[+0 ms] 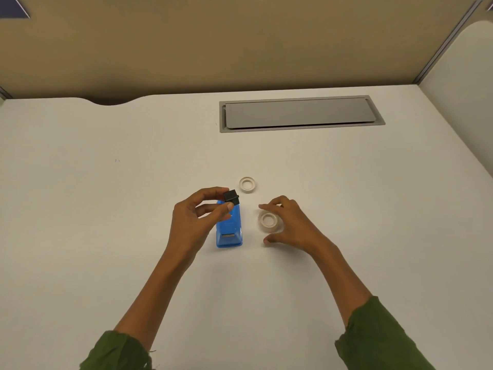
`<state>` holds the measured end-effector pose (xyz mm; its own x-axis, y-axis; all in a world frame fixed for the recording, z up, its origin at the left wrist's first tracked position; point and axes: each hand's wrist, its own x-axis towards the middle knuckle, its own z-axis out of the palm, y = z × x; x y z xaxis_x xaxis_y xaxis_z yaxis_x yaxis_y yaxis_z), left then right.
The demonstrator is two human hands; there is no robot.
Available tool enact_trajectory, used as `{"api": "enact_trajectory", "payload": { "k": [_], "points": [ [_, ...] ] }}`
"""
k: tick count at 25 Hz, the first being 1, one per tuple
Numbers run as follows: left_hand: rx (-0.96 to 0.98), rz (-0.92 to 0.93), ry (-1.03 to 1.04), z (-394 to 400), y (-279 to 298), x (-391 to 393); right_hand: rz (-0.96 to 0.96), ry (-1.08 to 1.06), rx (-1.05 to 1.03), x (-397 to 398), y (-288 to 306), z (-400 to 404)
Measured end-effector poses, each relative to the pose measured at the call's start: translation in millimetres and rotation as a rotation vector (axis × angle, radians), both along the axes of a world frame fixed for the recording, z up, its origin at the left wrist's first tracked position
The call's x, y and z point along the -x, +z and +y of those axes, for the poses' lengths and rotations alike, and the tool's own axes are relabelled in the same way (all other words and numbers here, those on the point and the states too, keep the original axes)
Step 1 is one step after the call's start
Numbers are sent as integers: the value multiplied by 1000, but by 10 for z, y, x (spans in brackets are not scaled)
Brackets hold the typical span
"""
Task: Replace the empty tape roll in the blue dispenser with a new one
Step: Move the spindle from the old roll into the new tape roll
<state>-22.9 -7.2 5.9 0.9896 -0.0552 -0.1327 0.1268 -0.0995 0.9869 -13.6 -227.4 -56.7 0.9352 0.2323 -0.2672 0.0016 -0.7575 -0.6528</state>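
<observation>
**Head view: old roll out, new roll not in yet**

Left hand (197,222) fingers pinch a small black plastic hub (231,196) above the blue plastic tape dispenser (229,231). Right hand (288,222) fingers are spread around the new clear tape roll (268,219) on the white desk (106,209), not gripping yet. An empty white ring (247,184) lies nearby. I think loading is left.

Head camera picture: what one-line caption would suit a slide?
Left hand holds black spindle above blue dispenser; right hand reaches over new tape roll.

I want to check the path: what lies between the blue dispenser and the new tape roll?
Only bare desk between blue dispenser and new tape roll, head view.
</observation>
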Motion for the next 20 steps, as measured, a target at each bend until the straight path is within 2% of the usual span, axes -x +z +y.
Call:
{"api": "enact_trajectory", "payload": {
  "k": [3,4,7,10,12,20],
  "points": [
    [-12,1,-3,21,14,37,-51,-85,-44,39,39,44],
    [-10,2,1,35,18,51,-40,-180,-159,69,68,44],
    [17,0,7,67,54,84,41,-436,-673,158,244,34],
    [42,-17,0,48,126,95,31,-418,-944,206,426,71],
    [51,-32,-4,21,179,97,16,-371,-999,220,545,133],
    [12,-47,-40,-38,268,134,-5,-283,-953,282,744,352]
  ]
}}
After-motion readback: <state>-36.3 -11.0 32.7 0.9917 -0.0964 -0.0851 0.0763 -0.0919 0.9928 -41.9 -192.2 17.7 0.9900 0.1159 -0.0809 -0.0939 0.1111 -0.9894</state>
